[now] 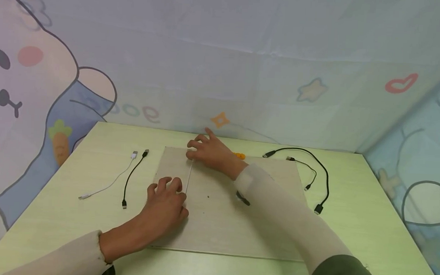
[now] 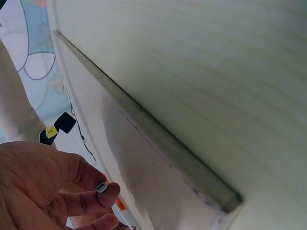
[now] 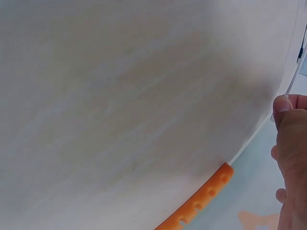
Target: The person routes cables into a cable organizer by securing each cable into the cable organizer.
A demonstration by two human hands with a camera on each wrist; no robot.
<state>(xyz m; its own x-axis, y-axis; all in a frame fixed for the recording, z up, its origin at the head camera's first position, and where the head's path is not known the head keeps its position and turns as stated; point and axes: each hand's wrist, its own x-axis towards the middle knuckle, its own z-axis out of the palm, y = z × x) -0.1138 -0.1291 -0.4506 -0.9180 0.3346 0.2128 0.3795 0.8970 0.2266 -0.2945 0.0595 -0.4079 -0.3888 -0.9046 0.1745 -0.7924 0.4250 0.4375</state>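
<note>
A thin white cable [image 1: 188, 179] is stretched nearly straight between both hands over a pale flat board [image 1: 216, 234]. My left hand [image 1: 166, 204] pinches its near end between thumb and fingers. In the left wrist view the small metal connector [image 2: 101, 187] pokes out of that pinch. At the board's far edge my right hand [image 1: 215, 153] pinches the other end. The right wrist view shows the white cable [image 3: 293, 76] running up from the thumb and fingertip; the tip held there is mostly hidden.
Left of the board lie a white USB cable [image 1: 110, 185] and a short black cable [image 1: 128, 181]. A long black cable [image 1: 327, 173] and a shorter black one [image 1: 313, 171] lie right. An orange strip [image 1: 239, 156] sits at the far edge. A dark item [image 1: 243, 198] is partly behind my right sleeve.
</note>
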